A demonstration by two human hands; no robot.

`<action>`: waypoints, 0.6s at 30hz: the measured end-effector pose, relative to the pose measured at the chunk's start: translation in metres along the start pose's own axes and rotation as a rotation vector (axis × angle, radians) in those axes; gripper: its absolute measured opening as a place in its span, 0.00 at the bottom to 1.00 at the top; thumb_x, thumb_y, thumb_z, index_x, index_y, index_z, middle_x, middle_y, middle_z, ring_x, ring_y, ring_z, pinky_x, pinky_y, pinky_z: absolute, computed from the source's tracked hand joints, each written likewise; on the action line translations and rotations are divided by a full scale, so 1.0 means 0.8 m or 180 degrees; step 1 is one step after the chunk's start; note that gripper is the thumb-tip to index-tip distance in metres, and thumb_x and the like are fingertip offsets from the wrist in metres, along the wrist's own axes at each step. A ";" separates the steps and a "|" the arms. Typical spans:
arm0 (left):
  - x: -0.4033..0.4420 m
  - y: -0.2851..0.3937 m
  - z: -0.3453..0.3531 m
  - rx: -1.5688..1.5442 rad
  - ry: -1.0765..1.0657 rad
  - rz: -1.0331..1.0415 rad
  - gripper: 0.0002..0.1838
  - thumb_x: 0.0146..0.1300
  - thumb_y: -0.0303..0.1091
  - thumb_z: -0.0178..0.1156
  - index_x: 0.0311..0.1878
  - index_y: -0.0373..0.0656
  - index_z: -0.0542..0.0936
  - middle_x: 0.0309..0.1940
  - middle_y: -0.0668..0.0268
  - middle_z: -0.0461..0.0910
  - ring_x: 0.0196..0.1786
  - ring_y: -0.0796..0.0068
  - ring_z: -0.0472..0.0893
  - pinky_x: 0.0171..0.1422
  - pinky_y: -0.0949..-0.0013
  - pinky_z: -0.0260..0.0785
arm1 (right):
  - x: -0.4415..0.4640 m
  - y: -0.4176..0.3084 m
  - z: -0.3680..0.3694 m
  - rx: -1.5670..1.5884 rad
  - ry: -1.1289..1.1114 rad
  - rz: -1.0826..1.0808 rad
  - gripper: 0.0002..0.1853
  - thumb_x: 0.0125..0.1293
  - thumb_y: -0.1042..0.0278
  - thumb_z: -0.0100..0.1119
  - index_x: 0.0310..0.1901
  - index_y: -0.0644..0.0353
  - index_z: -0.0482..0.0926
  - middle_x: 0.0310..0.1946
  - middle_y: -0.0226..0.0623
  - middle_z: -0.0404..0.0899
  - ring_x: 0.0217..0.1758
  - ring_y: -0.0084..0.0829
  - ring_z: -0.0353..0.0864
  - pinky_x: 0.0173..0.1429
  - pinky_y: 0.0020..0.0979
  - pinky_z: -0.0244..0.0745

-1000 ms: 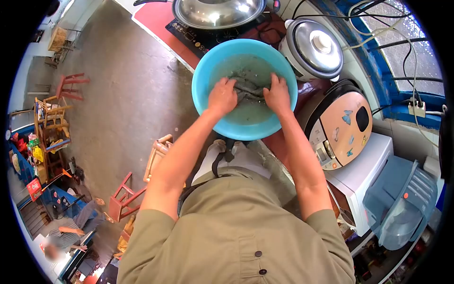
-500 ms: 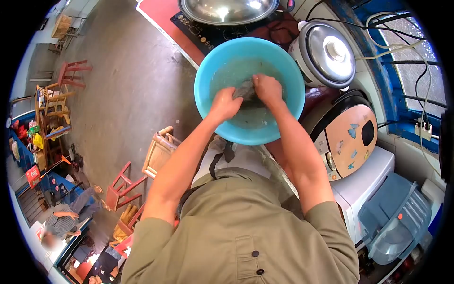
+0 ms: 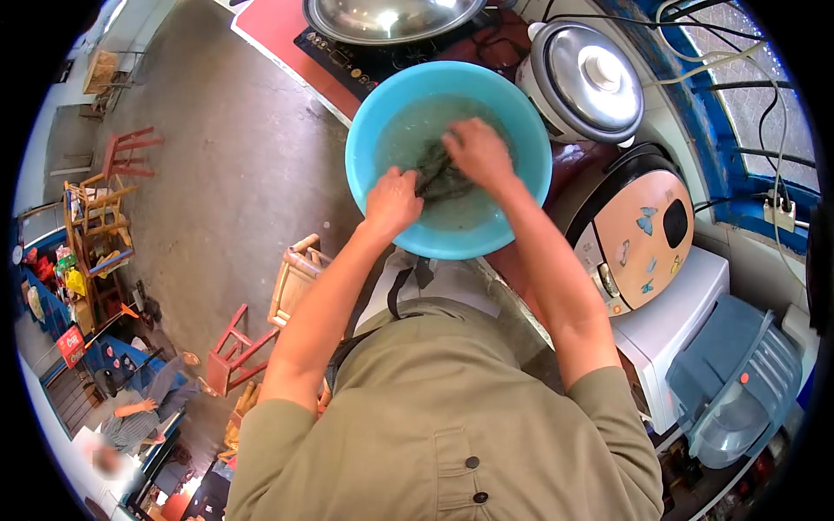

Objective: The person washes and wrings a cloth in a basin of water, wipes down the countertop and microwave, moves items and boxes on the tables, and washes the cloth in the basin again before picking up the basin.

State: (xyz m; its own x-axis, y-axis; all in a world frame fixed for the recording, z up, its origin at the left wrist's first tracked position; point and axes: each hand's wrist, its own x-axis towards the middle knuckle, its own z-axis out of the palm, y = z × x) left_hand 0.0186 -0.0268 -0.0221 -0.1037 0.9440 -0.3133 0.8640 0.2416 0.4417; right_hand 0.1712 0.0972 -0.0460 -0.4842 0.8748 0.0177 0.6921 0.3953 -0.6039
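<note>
A light-blue plastic basin [image 3: 363, 143] holds cloudy water. In the water lies a dark grey, limp thing [image 3: 443, 178] that looks like a cloth; its exact kind is hard to make out. My left hand [image 3: 395, 201] is closed on its left end, low in the basin. Bent over its upper right part is my right hand [image 3: 479, 154], fingers curled and slightly blurred against it. The fingertips of both hands are partly hidden by the water and the thing itself.
Behind the basin is an induction cooker [image 3: 334, 56] with a lidded pan [image 3: 395, 16]. A white rice cooker [image 3: 591, 82] and a peach-fronted appliance [image 3: 643, 234] stand at the right. Bamboo [image 3: 295, 278] and red chairs [image 3: 233, 352] are at the left; a person [image 3: 135, 417] sits farther off.
My right hand has shifted left and up over the grey thing. My left hand has moved slightly left and down. The grey thing has sunk lower and looks darker; the view has shifted slightly.
</note>
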 end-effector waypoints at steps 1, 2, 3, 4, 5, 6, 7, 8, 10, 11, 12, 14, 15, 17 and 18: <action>0.002 -0.003 0.010 0.0090 0.0187 -0.0046 0.17 0.52 0.32 0.61 0.47 0.42 0.77 0.42 0.51 0.79 0.46 0.50 0.78 0.47 0.53 0.72 | -0.011 -0.013 0.007 0.0038 -0.0118 -0.0304 0.18 0.60 0.58 0.58 0.49 0.57 0.78 0.43 0.49 0.78 0.52 0.48 0.75 0.52 0.46 0.73; 0.003 -0.006 0.020 0.0181 0.0377 -0.0102 0.16 0.53 0.33 0.61 0.46 0.42 0.77 0.40 0.50 0.80 0.45 0.49 0.79 0.46 0.52 0.72 | -0.022 -0.023 0.016 0.0043 -0.0120 -0.0295 0.18 0.60 0.58 0.58 0.49 0.57 0.78 0.43 0.49 0.78 0.52 0.48 0.75 0.52 0.46 0.73; 0.011 -0.008 0.025 0.0189 0.0380 -0.0102 0.16 0.53 0.33 0.61 0.46 0.42 0.77 0.40 0.50 0.80 0.45 0.49 0.79 0.46 0.52 0.72 | -0.031 -0.028 0.029 -0.0253 -0.0262 -0.0475 0.16 0.61 0.58 0.56 0.46 0.57 0.78 0.41 0.48 0.78 0.50 0.48 0.77 0.50 0.46 0.73; 0.020 -0.009 0.028 0.0348 0.0005 -0.0200 0.15 0.54 0.33 0.60 0.45 0.42 0.77 0.38 0.50 0.80 0.43 0.48 0.80 0.45 0.51 0.72 | -0.038 -0.029 0.042 -0.0544 -0.0410 -0.0657 0.14 0.62 0.58 0.54 0.44 0.58 0.79 0.39 0.48 0.78 0.47 0.49 0.78 0.49 0.47 0.74; 0.022 -0.010 0.032 0.0503 -0.0380 -0.0307 0.13 0.54 0.33 0.59 0.44 0.42 0.77 0.36 0.50 0.81 0.41 0.46 0.80 0.44 0.50 0.73 | -0.038 -0.023 0.054 -0.0527 -0.0423 -0.0663 0.14 0.62 0.58 0.54 0.44 0.58 0.79 0.39 0.48 0.78 0.47 0.49 0.78 0.49 0.47 0.74; 0.020 -0.005 0.027 0.0506 -0.0381 -0.0320 0.13 0.54 0.33 0.59 0.44 0.42 0.77 0.36 0.50 0.81 0.41 0.46 0.80 0.44 0.50 0.73 | -0.032 -0.009 0.065 -0.0528 -0.0575 -0.0554 0.13 0.63 0.58 0.53 0.41 0.58 0.78 0.38 0.47 0.78 0.44 0.48 0.79 0.46 0.47 0.75; 0.018 0.004 0.014 0.0487 -0.0366 -0.0250 0.12 0.55 0.33 0.57 0.43 0.42 0.77 0.35 0.50 0.81 0.39 0.46 0.81 0.43 0.50 0.73 | -0.024 0.000 0.066 -0.0532 -0.0724 -0.0440 0.12 0.64 0.58 0.51 0.38 0.58 0.77 0.37 0.46 0.79 0.41 0.48 0.80 0.44 0.47 0.75; 0.013 0.013 0.001 0.0467 -0.0355 -0.0170 0.11 0.56 0.32 0.56 0.42 0.41 0.76 0.34 0.50 0.81 0.38 0.46 0.81 0.42 0.50 0.73 | -0.020 0.015 0.061 -0.0529 -0.0618 -0.0408 0.12 0.65 0.59 0.49 0.35 0.58 0.76 0.35 0.47 0.80 0.37 0.50 0.81 0.42 0.48 0.76; 0.004 0.022 -0.025 0.0318 -0.0152 -0.0100 0.10 0.56 0.32 0.57 0.41 0.41 0.77 0.35 0.51 0.81 0.39 0.47 0.81 0.43 0.50 0.73 | -0.008 0.024 0.030 -0.0523 -0.0493 -0.0072 0.12 0.65 0.60 0.49 0.35 0.59 0.76 0.34 0.49 0.80 0.38 0.50 0.81 0.42 0.48 0.75; -0.004 0.026 -0.034 0.0165 0.0031 -0.0030 0.10 0.56 0.31 0.57 0.41 0.41 0.77 0.35 0.51 0.81 0.40 0.48 0.80 0.43 0.51 0.73 | -0.006 0.027 0.016 -0.0514 -0.0379 0.0278 0.11 0.65 0.60 0.50 0.35 0.60 0.76 0.34 0.50 0.80 0.39 0.50 0.81 0.43 0.49 0.75; -0.013 0.031 -0.044 0.0158 0.0024 -0.0015 0.10 0.56 0.31 0.57 0.41 0.41 0.77 0.35 0.51 0.81 0.40 0.48 0.80 0.43 0.51 0.73 | -0.006 0.035 0.007 -0.0524 -0.0375 0.0293 0.11 0.65 0.60 0.50 0.35 0.60 0.76 0.34 0.50 0.80 0.39 0.50 0.81 0.43 0.49 0.75; -0.020 0.037 -0.061 -0.0213 0.0498 0.0409 0.11 0.55 0.31 0.58 0.43 0.42 0.77 0.35 0.53 0.82 0.41 0.50 0.80 0.45 0.52 0.73 | 0.008 0.045 -0.006 -0.0292 0.0006 0.0351 0.11 0.65 0.62 0.52 0.36 0.61 0.76 0.33 0.52 0.81 0.39 0.52 0.80 0.44 0.50 0.74; -0.021 0.035 -0.063 -0.0203 0.0484 0.0437 0.11 0.55 0.31 0.58 0.43 0.42 0.77 0.35 0.53 0.82 0.41 0.50 0.80 0.45 0.52 0.73 | 0.011 0.044 -0.010 -0.0290 0.0026 0.0376 0.11 0.65 0.62 0.52 0.36 0.61 0.76 0.33 0.52 0.81 0.39 0.52 0.80 0.44 0.50 0.74; -0.017 0.034 -0.064 0.0065 0.0433 0.0526 0.14 0.54 0.29 0.59 0.46 0.44 0.77 0.37 0.55 0.81 0.43 0.50 0.80 0.46 0.52 0.72 | 0.018 0.043 -0.020 0.0166 0.0464 0.0484 0.10 0.63 0.63 0.55 0.40 0.60 0.78 0.32 0.51 0.81 0.40 0.53 0.79 0.45 0.50 0.73; -0.016 0.031 -0.063 0.0072 0.0428 0.0553 0.14 0.54 0.29 0.59 0.46 0.44 0.77 0.37 0.55 0.81 0.43 0.50 0.80 0.46 0.52 0.72 | 0.018 0.048 -0.023 0.0164 0.0487 0.0500 0.10 0.63 0.63 0.55 0.40 0.60 0.78 0.32 0.51 0.81 0.40 0.53 0.79 0.45 0.50 0.73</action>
State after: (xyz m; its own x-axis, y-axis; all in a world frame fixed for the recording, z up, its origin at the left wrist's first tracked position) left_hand 0.0164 -0.0217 0.0354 -0.0158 0.9928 -0.1184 0.8853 0.0689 0.4598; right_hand 0.2006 0.1303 -0.0541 -0.2830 0.9583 0.0387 0.7224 0.2395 -0.6487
